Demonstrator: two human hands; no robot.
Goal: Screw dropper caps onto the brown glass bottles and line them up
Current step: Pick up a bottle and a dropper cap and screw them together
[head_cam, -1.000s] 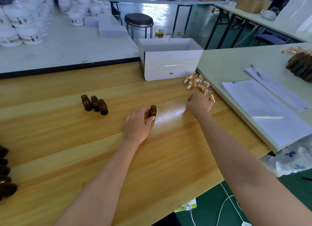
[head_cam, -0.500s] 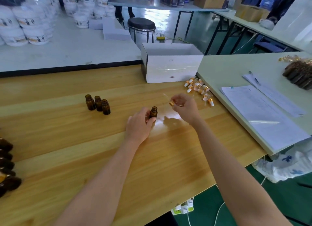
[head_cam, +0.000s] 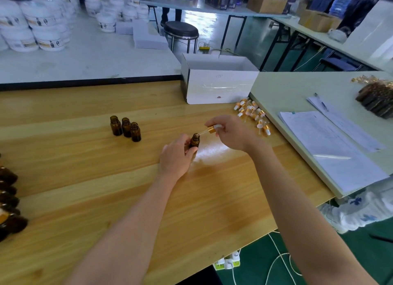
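Mid-frame, left grip [head_cam: 176, 157] clasps the bottle [head_cam: 195, 141]; right grip [head_cam: 231, 133] pinches a dropper cap [head_cam: 211, 129], pipette at its mouth. Next: lower, then twist.

three open bottles [head_cam: 126, 127] left, cap pile [head_cam: 253, 114] right, bare wood between

Wooden table [head_cam: 85, 178] bears brown bottles [head_cam: 126, 127], dropper caps [head_cam: 253, 114], white box [head_cam: 221, 87].

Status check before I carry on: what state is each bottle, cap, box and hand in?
left hand: grips the held bottle.
held bottle: upright, uncapped, pipette tip at its mouth.
right hand: pinches the dropper cap.
dropper cap: tilted, not screwed on.
three bottles: upright, uncapped, in a row.
loose caps: lying in a heap.
white box: open on top.
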